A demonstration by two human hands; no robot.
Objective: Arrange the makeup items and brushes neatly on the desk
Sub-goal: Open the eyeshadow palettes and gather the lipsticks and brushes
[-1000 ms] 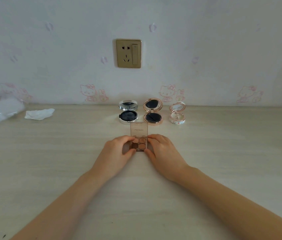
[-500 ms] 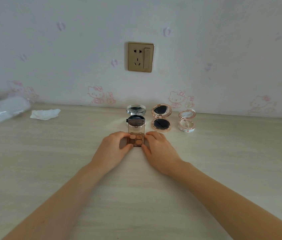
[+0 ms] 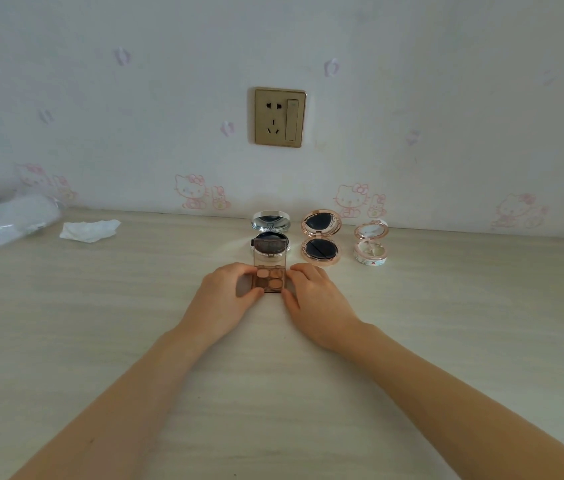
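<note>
A small brown eyeshadow palette [image 3: 271,279] with its clear lid standing open rests on the light wooden desk [image 3: 446,323]. My left hand [image 3: 223,299] grips its left side and my right hand [image 3: 318,303] its right side. Behind it, along the wall, stand three open compacts: a silver one [image 3: 271,223] partly hidden by the palette lid, a rose-gold one [image 3: 320,237] and a small white floral one [image 3: 371,243]. No brushes are in view.
A crumpled white tissue [image 3: 89,230] and a clear plastic bag [image 3: 6,221] lie at the far left near the wall. A gold wall socket [image 3: 278,117] sits above the compacts.
Both hands have slid the palette leftward, from in front of the gap between the silver and rose-gold compacts to directly in front of the silver one.
</note>
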